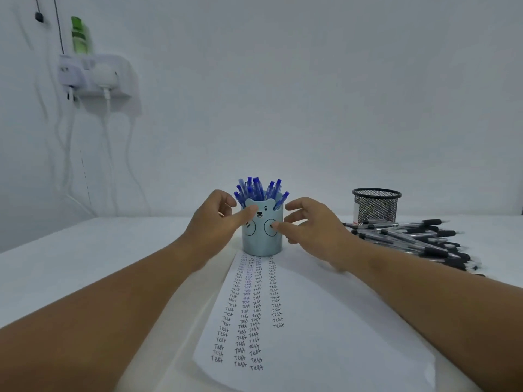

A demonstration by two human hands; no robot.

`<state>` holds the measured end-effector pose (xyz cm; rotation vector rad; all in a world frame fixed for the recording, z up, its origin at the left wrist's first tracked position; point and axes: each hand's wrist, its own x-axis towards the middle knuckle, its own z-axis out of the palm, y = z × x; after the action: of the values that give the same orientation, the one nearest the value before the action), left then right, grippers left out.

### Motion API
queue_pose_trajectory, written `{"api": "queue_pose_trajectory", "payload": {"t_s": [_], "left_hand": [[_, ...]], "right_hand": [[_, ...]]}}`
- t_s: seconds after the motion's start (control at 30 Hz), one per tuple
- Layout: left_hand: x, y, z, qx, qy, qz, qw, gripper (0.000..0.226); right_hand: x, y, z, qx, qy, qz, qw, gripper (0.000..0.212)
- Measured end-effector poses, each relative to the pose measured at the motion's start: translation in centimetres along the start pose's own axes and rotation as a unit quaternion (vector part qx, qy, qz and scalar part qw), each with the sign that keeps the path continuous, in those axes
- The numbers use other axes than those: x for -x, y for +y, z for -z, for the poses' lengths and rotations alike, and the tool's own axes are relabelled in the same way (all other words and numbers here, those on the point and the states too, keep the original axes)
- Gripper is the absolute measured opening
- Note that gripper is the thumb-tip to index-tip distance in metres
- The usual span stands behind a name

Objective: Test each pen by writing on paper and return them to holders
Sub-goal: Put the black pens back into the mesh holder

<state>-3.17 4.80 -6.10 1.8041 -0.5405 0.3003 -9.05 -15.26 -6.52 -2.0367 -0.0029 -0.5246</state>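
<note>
While both hands, left (215,219) and right (308,227), flank the bear pen holder (261,233) with fingers loosely spread and holding nothing, an uneven squeeze could tip it toward twelve o'clock, spilling blue pens (259,188).

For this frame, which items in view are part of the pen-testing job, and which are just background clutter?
Part of the job:
- bear pen holder with blue pens, between left hand and right hand
- paper with columns of "Test"
- black pens piled on the table
- mesh holder

Just lying about:
- wall shelf with chargers
- green bottle
- hanging cables
</note>
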Motion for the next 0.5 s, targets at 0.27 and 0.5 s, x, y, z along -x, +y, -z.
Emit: {"api": "queue_pose_trajectory", "payload": {"t_s": [0.27, 0.5], "left_hand": [[2.7, 6.5, -2.6, -0.032, 0.053, -0.26, 0.964, 0.027], [1.3, 10.7, -9.8, -0.048, -0.056, -0.188, 0.979, 0.017]], "right_hand": [[0.6, -1.6, 6.0, 0.036, 0.05, 0.02, 0.998, 0.034], [1.9, 0.8, 13.2, 0.055, 0.166, 0.046, 0.983, 0.021]]}}
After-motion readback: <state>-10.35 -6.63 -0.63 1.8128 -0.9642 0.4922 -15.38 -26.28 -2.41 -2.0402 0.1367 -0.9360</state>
